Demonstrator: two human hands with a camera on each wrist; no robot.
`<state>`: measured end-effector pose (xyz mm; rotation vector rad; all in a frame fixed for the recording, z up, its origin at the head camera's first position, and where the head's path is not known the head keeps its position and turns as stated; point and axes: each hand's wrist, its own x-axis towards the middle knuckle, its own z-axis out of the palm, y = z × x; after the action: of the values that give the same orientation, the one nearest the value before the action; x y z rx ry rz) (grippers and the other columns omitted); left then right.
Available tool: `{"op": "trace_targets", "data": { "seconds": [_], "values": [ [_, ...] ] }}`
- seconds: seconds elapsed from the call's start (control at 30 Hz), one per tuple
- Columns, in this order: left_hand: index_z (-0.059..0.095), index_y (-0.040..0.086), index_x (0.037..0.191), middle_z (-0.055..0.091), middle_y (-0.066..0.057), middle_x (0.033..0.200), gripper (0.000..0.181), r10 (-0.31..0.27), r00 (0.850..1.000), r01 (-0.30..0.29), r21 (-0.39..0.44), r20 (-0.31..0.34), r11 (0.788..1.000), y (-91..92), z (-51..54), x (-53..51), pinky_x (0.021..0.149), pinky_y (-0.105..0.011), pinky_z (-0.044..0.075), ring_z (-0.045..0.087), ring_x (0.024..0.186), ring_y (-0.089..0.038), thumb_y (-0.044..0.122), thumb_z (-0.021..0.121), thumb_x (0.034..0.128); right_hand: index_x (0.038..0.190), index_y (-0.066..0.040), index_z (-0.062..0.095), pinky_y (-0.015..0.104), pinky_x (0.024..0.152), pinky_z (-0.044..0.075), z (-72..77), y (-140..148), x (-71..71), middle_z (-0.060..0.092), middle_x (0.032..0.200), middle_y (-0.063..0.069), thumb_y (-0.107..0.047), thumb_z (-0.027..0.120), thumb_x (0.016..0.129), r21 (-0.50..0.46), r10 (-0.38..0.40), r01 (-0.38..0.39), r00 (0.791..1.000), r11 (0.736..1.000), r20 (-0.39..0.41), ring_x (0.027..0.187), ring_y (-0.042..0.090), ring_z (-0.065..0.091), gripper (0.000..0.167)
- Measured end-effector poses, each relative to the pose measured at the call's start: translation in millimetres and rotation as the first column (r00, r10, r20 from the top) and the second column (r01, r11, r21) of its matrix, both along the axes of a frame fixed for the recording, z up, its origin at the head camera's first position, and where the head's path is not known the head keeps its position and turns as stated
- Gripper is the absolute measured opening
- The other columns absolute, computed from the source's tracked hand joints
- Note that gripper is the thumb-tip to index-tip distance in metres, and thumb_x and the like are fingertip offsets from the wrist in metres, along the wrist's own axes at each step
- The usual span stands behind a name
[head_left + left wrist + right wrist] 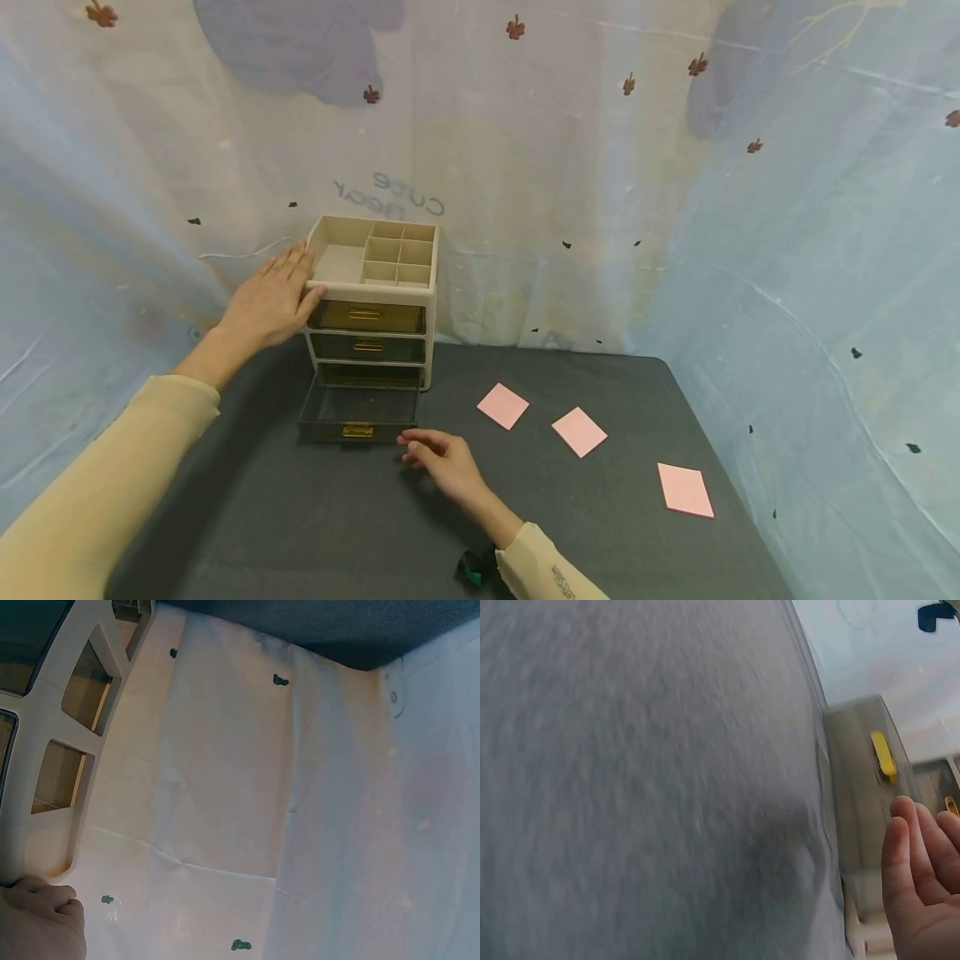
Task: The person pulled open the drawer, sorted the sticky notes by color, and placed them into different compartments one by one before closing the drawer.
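A cream desktop organizer (381, 293) with three smoky drawers stands at the back left of the table. My left hand (272, 298) rests along its upper left edge, fingers extended; the left wrist view has that hand (41, 921) at the organizer's side wall. The bottom drawer (360, 408) is pulled out, with nothing visible inside, while the two upper drawers are closed. Just off its front right corner is my right hand (447, 471), fingers loosely bent and holding nothing. In the right wrist view, the hand (926, 877) appears beside the drawer front (859, 787) and its gold handle (883, 754).
Three pink sticky-note squares lie to the right: one nearest the organizer (503, 406), one farther along (579, 432) and one by the right edge (686, 490). A small dark green object (471, 568) sits near my right sleeve. Patterned curtain (525, 183) encloses the dark table (337, 517).
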<state>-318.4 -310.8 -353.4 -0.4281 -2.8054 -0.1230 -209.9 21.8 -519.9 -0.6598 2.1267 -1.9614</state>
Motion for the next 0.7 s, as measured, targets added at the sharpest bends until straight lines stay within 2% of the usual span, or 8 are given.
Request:
{"op": "trace_targets", "data": {
  "seconds": [0.1,0.3,0.5,0.7],
  "values": [
    [0.013,-0.008,0.163,0.004,-0.027,0.171,0.075,0.000,1.000,0.000,-0.001,0.001,1.000,0.6,0.8,0.3,0.128,-0.059,0.012,0.013,0.157,-0.047,0.047,0.028,0.1133,0.127,0.009,0.069,0.031,0.083,0.063,-0.7,11,-3.0,0.073,0.121,0.023,-0.009,0.061,0.105,-0.002,-0.038,0.038,0.998,0.999,-0.043,0.099,0.035,0.075,0.029],
    [0.011,-0.007,0.164,0.003,-0.026,0.171,0.076,0.001,1.000,-0.001,-0.009,0.004,1.000,0.2,0.3,0.0,0.127,-0.060,0.014,0.012,0.157,-0.047,0.048,0.026,0.1132,0.127,0.004,0.071,0.036,0.083,0.064,-4.6,33,-12.6,0.074,0.122,0.020,-0.009,0.063,0.105,0.008,-0.135,0.136,0.986,0.991,-0.096,0.101,0.038,0.075,0.027],
    [0.010,-0.007,0.164,0.003,-0.026,0.171,0.076,-0.004,1.000,0.004,-0.006,0.005,1.000,-0.6,-0.6,-0.9,0.127,-0.060,0.013,0.011,0.157,-0.046,0.048,0.026,0.1131,0.127,0.006,0.070,0.034,0.083,0.063,-5.7,53,-24.4,0.073,0.123,0.021,-0.007,0.063,0.104,-0.021,-0.218,0.217,0.973,0.976,-0.074,0.103,0.044,0.073,0.027],
    [0.010,-0.007,0.164,0.000,-0.025,0.172,0.077,-0.006,1.000,0.006,-0.003,0.009,1.000,-0.8,-0.7,-0.1,0.128,-0.060,0.012,0.011,0.157,-0.047,0.049,0.025,0.1131,0.126,0.007,0.070,0.048,0.083,0.063,-9.0,72,-40.8,0.073,0.122,0.022,-0.005,0.064,0.103,-0.044,-0.319,0.316,0.946,0.948,-0.063,0.103,0.046,0.072,0.026]
  ]
}}
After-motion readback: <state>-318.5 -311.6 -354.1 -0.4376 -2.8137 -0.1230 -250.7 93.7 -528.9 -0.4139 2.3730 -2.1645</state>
